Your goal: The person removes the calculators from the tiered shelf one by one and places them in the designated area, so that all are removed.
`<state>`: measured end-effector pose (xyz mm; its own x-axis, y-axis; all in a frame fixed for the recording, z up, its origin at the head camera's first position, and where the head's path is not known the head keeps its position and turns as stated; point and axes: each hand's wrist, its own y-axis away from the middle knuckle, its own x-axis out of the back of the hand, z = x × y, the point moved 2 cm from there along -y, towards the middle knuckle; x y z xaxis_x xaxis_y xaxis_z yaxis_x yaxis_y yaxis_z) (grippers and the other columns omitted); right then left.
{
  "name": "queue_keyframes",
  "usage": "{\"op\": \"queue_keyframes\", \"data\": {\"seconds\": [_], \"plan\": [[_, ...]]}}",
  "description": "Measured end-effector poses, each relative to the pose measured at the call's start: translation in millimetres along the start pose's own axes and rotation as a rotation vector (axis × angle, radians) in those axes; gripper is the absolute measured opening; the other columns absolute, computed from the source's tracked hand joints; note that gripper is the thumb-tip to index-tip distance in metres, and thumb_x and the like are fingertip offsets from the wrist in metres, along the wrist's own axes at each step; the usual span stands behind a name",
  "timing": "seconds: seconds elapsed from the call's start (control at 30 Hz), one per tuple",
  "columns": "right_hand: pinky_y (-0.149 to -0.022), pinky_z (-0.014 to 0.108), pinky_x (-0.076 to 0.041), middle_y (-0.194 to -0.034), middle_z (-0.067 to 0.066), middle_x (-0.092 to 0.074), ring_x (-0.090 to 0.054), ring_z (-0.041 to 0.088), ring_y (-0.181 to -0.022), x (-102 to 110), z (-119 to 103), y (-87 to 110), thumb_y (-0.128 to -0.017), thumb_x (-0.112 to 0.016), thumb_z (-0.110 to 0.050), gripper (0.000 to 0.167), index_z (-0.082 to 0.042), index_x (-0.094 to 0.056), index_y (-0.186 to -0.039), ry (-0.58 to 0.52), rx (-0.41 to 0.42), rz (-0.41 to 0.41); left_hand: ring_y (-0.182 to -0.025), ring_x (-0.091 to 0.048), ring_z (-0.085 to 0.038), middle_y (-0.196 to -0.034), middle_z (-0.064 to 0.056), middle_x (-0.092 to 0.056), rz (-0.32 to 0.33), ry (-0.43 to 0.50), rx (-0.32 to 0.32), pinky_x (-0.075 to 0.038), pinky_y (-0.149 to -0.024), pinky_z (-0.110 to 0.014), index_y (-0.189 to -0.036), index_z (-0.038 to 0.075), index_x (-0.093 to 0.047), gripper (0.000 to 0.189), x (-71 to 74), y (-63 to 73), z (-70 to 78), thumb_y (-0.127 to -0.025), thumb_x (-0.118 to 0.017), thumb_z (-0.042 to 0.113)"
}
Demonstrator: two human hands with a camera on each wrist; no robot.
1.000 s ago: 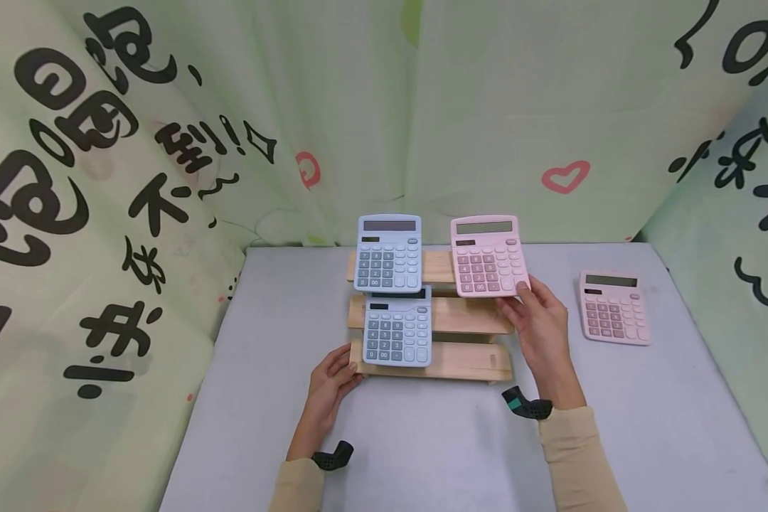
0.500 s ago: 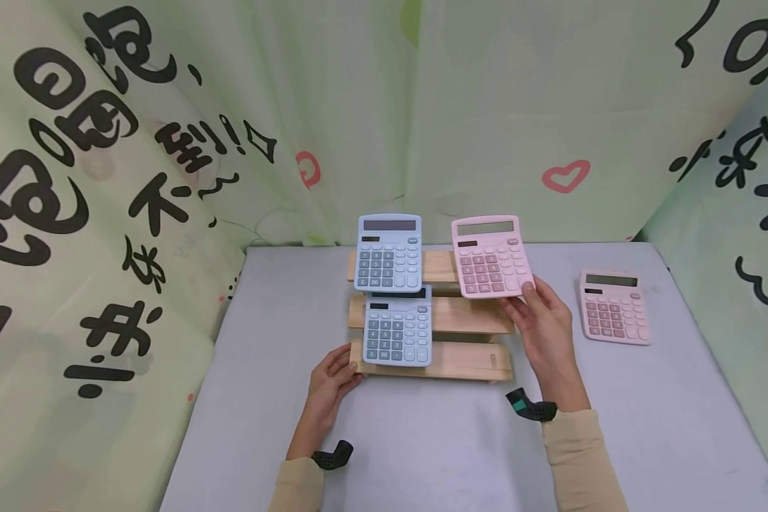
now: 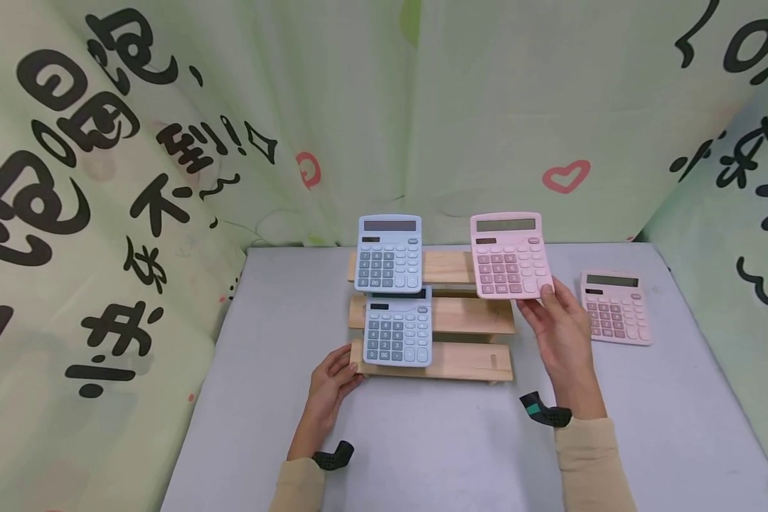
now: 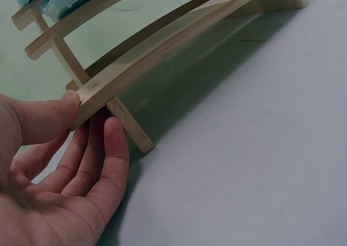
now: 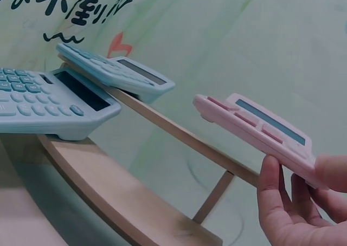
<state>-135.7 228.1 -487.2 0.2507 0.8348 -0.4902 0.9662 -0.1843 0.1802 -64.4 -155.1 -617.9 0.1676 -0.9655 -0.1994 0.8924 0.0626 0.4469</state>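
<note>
My right hand (image 3: pixel 563 348) pinches a pink calculator (image 3: pixel 510 257) by its lower right corner, thumb on the front and fingers beneath. In the right wrist view this calculator (image 5: pixel 257 129) tilts in the air over the right end of the top slat, a gap showing below it. A three-step wooden rack (image 3: pixel 470 361) stands on the table; my left hand (image 3: pixel 329 391) grips its lowest slat at the left end, thumb above and fingers curled under (image 4: pixel 111 164). One blue calculator (image 3: pixel 389 252) leans on the top step. Another blue calculator (image 3: pixel 397 334) rests below it, its top edge partly covered.
A second pink calculator (image 3: pixel 617 306) lies flat on the table (image 3: pixel 448 448) at the right, its left edge close behind my right hand. Green printed curtains (image 3: pixel 486 128) enclose the table at the back and both sides.
My right hand has moved to the right with the pink calculator, which now stands straighter and reaches past the rack's right end. The left hand and the blue calculators have not moved.
</note>
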Motion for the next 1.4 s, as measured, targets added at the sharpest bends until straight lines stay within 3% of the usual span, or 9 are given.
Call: {"op": "queue_keyframes", "data": {"seconds": [0.73,1.13,1.4], "plan": [[-0.096,0.029,-0.059,-0.144,0.006,-0.054,-0.062,0.022,-0.116,37,-9,3.7,-0.101,-0.066,-0.019,0.056,-0.012,-0.050,-0.154,-0.147,0.026,0.066,-0.109,-0.069,-0.013,-0.142,-0.016,-0.060,-0.030,0.016,-0.020,-0.061,-0.095,-0.030,-0.153,0.007,-0.048,0.051,0.5,0.0,1.0,-0.103,-0.061,0.003],[-0.093,0.029,-0.062,-0.145,0.004,-0.052,-0.060,0.021,-0.118,55,-8,3.3,-0.100,-0.067,-0.016,0.055,-0.014,-0.053,-0.153,-0.213,-0.022,0.107,-0.108,-0.069,-0.013,-0.138,-0.014,-0.062,-0.033,0.017,-0.024,-0.061,-0.095,-0.029,-0.153,0.006,-0.048,0.051,0.5,0.7,0.7,-0.103,-0.061,0.003],[-0.094,0.031,-0.062,-0.150,0.002,-0.047,-0.051,0.022,-0.130,65,-12,3.9,-0.101,-0.065,-0.013,0.054,-0.016,-0.053,-0.153,-0.300,-0.059,0.116,-0.108,-0.069,-0.013,-0.139,-0.014,-0.061,-0.026,0.013,-0.023,-0.062,-0.094,-0.029,-0.152,0.007,-0.049,0.051,-0.3,1.4,1.6,-0.103,-0.060,0.002]]}}
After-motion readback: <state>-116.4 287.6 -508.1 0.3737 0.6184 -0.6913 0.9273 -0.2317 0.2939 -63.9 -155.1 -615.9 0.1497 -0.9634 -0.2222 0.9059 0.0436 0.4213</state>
